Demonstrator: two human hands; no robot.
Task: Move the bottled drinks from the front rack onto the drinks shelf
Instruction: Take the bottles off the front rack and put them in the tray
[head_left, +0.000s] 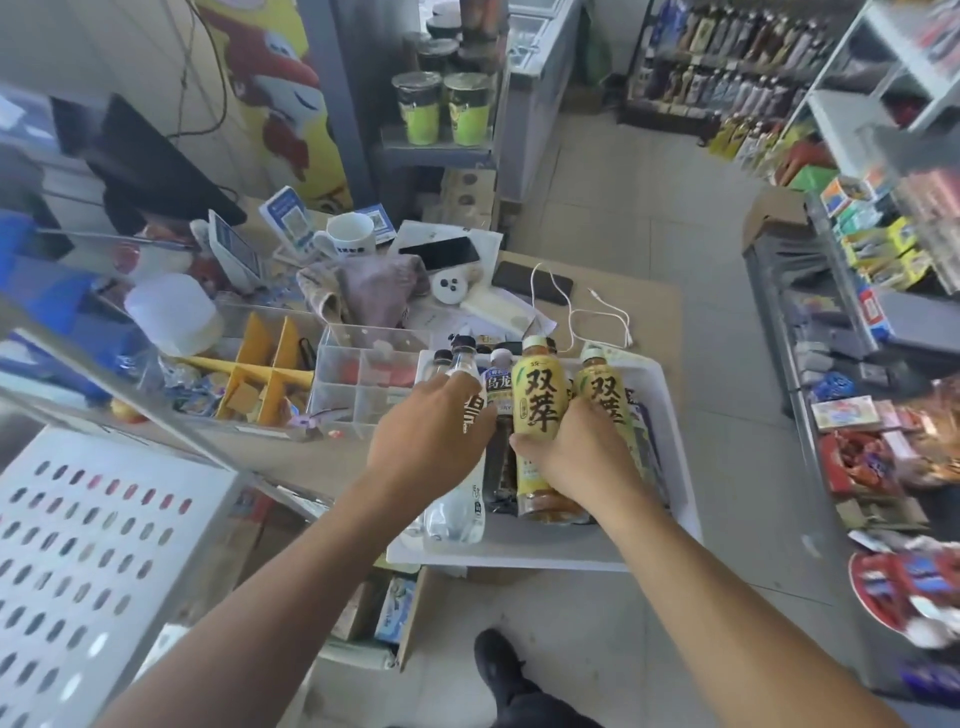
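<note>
While both hands grip bottles (535, 415), more fill the white tray (670, 426)

Small shop interior under even, bright light. Pale tiled floor (613, 218) running away from the cluttered brown counter (644, 317). Past the counter's far end, against the back wall, low shelving (727, 78) packed with rows of bottles. To the counter's right, across the aisle, grey and white shelves (841, 291) crowded with colourful packets. Beyond the counter's far left corner, a dark monitor (150, 161) before a light wall (130, 47), a red and yellow cartoon poster (280, 93) alongside. Nearer than the counter, at its left, a white perforated panel (93, 530)
</note>
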